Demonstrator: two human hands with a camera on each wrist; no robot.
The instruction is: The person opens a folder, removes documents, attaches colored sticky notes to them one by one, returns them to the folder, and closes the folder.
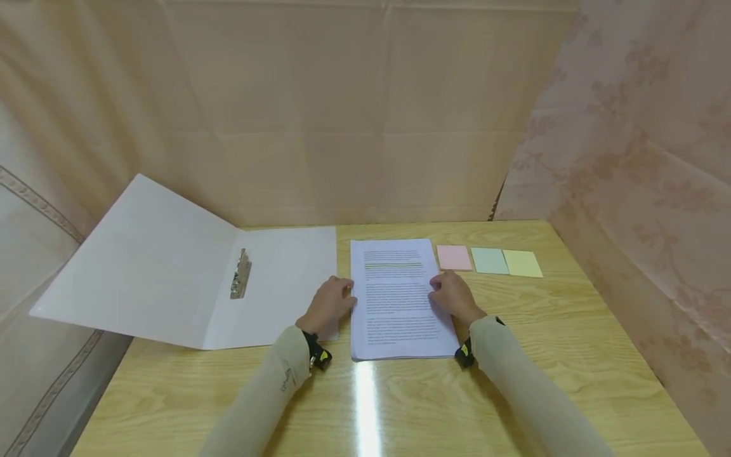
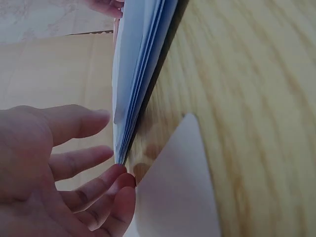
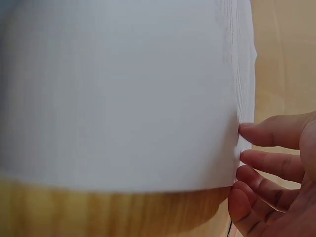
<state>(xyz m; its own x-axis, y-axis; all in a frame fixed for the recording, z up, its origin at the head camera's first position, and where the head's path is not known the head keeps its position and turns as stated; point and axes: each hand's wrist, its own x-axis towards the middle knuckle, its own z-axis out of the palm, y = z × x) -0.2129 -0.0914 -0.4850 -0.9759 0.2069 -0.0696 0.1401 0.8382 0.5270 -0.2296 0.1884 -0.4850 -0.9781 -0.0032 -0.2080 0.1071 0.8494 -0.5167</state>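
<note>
A stack of printed papers (image 1: 394, 304) lies on the table, its top sheet carrying one highlighted line. My left hand (image 1: 331, 299) is at the stack's left edge. In the left wrist view, the fingers of the left hand (image 2: 84, 173) are relaxed, thumb apart, fingertips right at the sheet edges. On the opposite side, my right hand (image 1: 455, 295) touches the right edge. Seen from the right wrist, the thumb and fingertips of the right hand (image 3: 276, 168) line up along that edge. Left of the stack lies an open white folder (image 1: 285, 273) with a metal clip (image 1: 241, 276).
Pink (image 1: 454, 258), green (image 1: 489, 261) and yellow sticky notes (image 1: 522, 263) lie in a row right of the papers. The folder's raised cover (image 1: 143, 266) reaches past the table's left edge. Curtains (image 1: 365, 114) hang behind the wooden table (image 1: 548, 355) and at its sides.
</note>
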